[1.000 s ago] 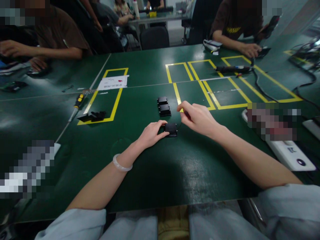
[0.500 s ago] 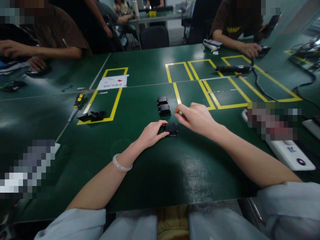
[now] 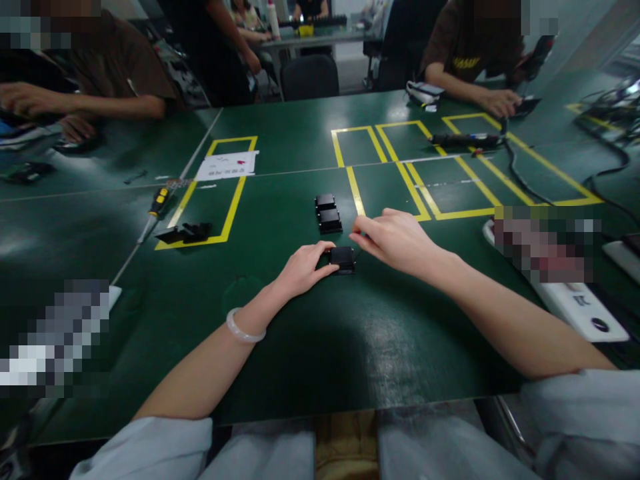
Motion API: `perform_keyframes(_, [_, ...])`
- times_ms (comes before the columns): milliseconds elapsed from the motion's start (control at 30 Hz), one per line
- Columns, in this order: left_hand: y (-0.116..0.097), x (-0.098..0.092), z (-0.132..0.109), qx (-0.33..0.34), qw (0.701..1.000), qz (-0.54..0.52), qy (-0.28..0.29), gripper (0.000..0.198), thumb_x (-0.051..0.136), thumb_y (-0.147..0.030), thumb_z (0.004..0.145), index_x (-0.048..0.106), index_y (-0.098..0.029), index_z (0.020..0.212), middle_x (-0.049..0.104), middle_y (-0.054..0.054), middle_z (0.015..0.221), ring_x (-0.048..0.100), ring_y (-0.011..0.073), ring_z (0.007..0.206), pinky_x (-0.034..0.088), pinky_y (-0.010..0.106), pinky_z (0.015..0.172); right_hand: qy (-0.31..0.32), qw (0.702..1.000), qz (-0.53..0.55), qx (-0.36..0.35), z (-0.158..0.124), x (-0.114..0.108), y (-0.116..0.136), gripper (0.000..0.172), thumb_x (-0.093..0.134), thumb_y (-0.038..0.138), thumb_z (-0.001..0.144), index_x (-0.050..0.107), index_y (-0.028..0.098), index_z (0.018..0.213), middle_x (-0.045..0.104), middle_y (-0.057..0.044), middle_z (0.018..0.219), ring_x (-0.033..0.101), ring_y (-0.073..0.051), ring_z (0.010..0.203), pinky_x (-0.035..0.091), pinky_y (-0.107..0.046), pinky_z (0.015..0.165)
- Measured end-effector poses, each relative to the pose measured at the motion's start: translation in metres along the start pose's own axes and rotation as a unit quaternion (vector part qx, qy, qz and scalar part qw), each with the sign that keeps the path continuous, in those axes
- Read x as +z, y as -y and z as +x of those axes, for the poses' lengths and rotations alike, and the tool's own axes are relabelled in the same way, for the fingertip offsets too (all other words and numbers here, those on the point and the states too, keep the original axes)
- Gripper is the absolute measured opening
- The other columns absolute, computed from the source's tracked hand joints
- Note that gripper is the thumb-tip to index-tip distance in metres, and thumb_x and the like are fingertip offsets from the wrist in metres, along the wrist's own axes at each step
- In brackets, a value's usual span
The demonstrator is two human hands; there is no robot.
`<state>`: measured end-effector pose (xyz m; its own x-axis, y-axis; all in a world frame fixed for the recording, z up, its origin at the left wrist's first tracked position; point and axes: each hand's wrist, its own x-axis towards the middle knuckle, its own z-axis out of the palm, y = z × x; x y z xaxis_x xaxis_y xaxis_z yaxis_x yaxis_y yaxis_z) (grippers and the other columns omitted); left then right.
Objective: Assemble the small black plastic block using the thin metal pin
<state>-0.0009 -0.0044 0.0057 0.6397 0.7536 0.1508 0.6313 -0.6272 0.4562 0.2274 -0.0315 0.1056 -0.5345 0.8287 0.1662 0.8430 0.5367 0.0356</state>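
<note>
1. Head view: left fingers (image 3: 326, 269) half-closed, gripping a black block (image 3: 343, 257) on the green counter (image 3: 300, 353); right fingers (image 3: 365, 229) pinched together just beside it, can't tell their hold
2. Black pair (image 3: 329, 217) crowding just beyond
3. Screwdriver (image 3: 160, 199), paper (image 3: 227, 167) over left; corded tool (image 3: 467, 141) far right

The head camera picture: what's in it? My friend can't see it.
A person's left hand holds a small black block on a green table, with the right hand curled close beside it; whether that hand holds anything is unclear. Two similar black blocks sit just beyond, and a yellow-and-black tool lies to the left.
</note>
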Motion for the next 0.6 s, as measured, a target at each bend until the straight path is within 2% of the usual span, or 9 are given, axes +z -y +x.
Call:
perform_keyframes(167, [-0.0002, 0.0005, -0.0001, -0.006, 1.0, -0.005, -0.003, 0.043, 0.053, -0.048, 0.095, 0.048, -0.019, 0.127, 0.061, 0.009, 0.122, 0.059, 0.0283, 0.111, 0.046, 0.042, 0.095, -0.023, 0.999, 0.037, -0.016, -0.0022, -0.0018, -0.0005, 0.027, 0.04, 0.025, 0.094, 0.056, 0.017, 0.114, 0.069, -0.005, 0.079, 0.058, -0.018, 0.067, 0.03, -0.028, 0.065])
perform_keyframes(367, [-0.0019, -0.0005, -0.0002, -0.003, 1.0, -0.013, 0.0, 0.041, 0.052, -0.047, 0.096, 0.049, -0.02, 0.126, 0.062, 0.009, 0.123, 0.059, 0.0282, 0.112, 0.046, 0.042, 0.096, 0.006, 1.0, -0.009, -0.018, -0.0011, -0.0006, 0.0013, 0.034, 0.033, 0.036, 0.1, 0.06, 0.015, 0.102, 0.069, -0.007, 0.075, 0.056, -0.018, 0.063, 0.03, -0.03, 0.068])
perform_keyframes(533, [-0.0024, -0.0004, 0.0001, -0.006, 1.0, -0.01, -0.005, 0.041, 0.054, -0.046, 0.095, 0.049, -0.019, 0.126, 0.062, 0.008, 0.122, 0.06, 0.0275, 0.11, 0.046, 0.041, 0.095, -0.013, 0.999, 0.036, -0.027, -0.0022, -0.0035, 0.0016, 0.027, 0.036, 0.025, 0.096, 0.056, 0.016, 0.112, 0.068, -0.005, 0.078, 0.058, -0.017, 0.067, 0.029, -0.028, 0.065])
perform_keyframes(600, [-0.0021, -0.0003, 0.0004, -0.004, 1.0, -0.012, -0.006, 0.041, 0.055, -0.045, 0.095, 0.049, -0.02, 0.126, 0.062, 0.008, 0.122, 0.06, 0.0273, 0.11, 0.046, 0.041, 0.095, -0.014, 0.999, 0.032, -0.023, -0.0021, -0.0051, 0.0019, 0.027, 0.038, 0.027, 0.096, 0.056, 0.016, 0.113, 0.068, -0.005, 0.077, 0.058, -0.018, 0.067, 0.029, -0.028, 0.066])
